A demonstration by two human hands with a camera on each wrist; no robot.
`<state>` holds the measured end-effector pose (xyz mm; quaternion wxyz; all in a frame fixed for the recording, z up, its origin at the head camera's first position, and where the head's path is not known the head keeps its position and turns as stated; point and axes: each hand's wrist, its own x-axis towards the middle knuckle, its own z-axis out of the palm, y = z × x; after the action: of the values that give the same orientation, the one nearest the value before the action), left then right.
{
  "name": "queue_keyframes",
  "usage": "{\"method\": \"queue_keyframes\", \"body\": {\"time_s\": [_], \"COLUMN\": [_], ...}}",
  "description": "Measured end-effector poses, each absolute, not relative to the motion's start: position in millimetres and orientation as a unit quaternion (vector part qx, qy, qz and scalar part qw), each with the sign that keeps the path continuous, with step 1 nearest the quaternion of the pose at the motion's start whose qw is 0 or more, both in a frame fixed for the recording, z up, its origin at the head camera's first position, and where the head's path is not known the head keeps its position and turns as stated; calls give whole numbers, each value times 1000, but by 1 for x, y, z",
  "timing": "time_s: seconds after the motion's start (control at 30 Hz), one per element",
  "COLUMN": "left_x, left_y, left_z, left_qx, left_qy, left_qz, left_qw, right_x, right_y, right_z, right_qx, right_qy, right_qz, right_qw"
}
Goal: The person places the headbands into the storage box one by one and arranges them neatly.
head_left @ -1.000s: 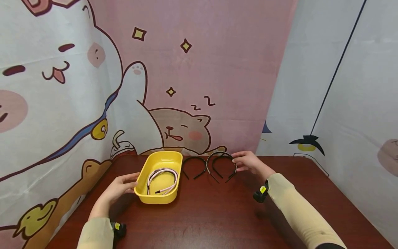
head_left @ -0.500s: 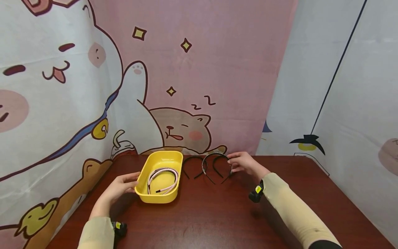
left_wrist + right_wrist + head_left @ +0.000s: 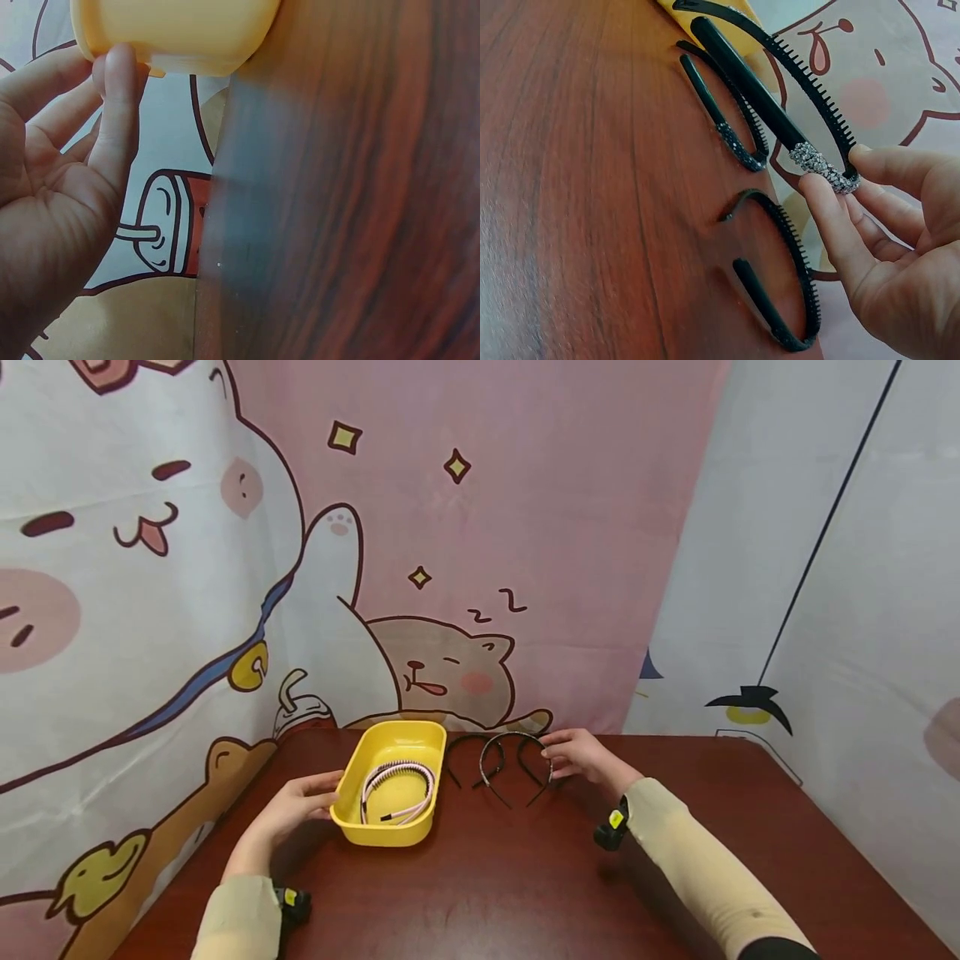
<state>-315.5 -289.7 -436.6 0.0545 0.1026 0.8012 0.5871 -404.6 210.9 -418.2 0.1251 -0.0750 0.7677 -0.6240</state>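
Note:
A black toothed headband (image 3: 759, 88) with a silver rhinestone section is held up over the table by my right hand (image 3: 585, 757). Thumb and fingers pinch it at the sparkly curve. Below it on the table lie two more black headbands: one with dark stones (image 3: 739, 144) towards the left, another plain-looking one (image 3: 808, 281) nearer my right hand. On the left, my left hand (image 3: 296, 810) grips the side of a yellow tray (image 3: 386, 836) at its rim, thumb on the near face. Pink headband pieces (image 3: 429, 781) with dark teeth lie inside; whether one or two, I cannot tell.
Everything stands on a dark red-brown wooden table (image 3: 480, 885). A cartoon-printed cloth (image 3: 555, 552) hangs just behind its far edge, and another pale cloth (image 3: 862, 610) borders it on the right.
My right hand has carried the rhinestone headband to the left, towards the tray, and slightly nearer. The left hand keeps its hold on the tray; the view has shifted slightly.

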Motion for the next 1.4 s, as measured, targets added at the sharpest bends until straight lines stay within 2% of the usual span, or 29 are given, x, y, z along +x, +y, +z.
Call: {"method": "queue_keyframes", "body": {"time_s": [0.67,1.4], "left_x": [-314,-313], "left_y": [-289,-287], "left_z": [-439,-437], "left_qx": [112,106], "left_qy": [798,797], "left_qz": [590,593], "left_qw": [52,54], "right_x": [-404,-404], "right_y": [191,169], "right_z": [-428,-414], "right_qx": [-69,-90], "right_qy": [766,748], "right_qz": [-623,-644], "right_qw": [141,134]}}
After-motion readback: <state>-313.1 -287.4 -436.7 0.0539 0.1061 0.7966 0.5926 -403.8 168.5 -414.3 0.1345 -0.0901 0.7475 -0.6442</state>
